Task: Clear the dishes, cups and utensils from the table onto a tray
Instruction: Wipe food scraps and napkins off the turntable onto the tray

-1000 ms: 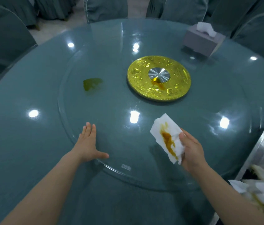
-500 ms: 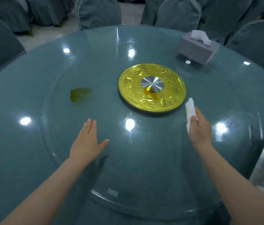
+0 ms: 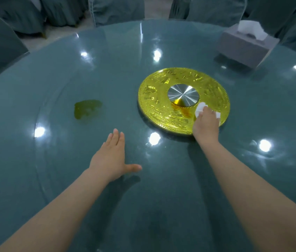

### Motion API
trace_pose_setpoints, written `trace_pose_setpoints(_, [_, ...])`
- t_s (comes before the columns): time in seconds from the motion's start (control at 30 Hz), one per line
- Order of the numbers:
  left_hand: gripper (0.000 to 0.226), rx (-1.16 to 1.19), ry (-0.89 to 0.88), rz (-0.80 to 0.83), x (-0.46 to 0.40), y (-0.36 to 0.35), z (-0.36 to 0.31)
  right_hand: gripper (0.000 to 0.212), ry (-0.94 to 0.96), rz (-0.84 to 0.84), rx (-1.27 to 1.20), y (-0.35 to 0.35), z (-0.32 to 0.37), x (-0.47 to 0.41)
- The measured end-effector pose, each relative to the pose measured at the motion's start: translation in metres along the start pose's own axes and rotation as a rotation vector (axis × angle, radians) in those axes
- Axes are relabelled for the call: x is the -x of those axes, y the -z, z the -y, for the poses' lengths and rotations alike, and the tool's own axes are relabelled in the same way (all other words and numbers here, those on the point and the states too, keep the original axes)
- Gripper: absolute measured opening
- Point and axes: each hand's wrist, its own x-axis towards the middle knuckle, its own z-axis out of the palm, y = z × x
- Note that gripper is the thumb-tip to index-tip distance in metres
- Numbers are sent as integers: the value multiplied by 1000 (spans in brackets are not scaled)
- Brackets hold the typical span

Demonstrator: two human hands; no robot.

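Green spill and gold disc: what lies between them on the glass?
Nothing: the head view shows bare glass between the green spill and the gold disc.

Right hand (image 3: 206, 122) presses a white tissue (image 3: 200, 108) onto the gold disc (image 3: 161, 99) beside an orange spill (image 3: 183, 110), left hand (image 3: 110, 157) flat on the glass turntable (image 3: 161, 179), green smear (image 3: 86, 110) well left.
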Motion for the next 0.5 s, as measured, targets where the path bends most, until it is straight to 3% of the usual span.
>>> trace_pose_setpoints(0.13, [125,9,-7,-12,0,-3,2,38,32,68,103,-12,22,-46])
trace_pose_setpoints(0.27, [126,6,3,-22,-1,-5,2,43,251,172,154,-26,40,-60])
trace_pose_setpoints(0.5, [124,-16,19,8,4,-2,-6,44,606,391,-6,-32,56,-15])
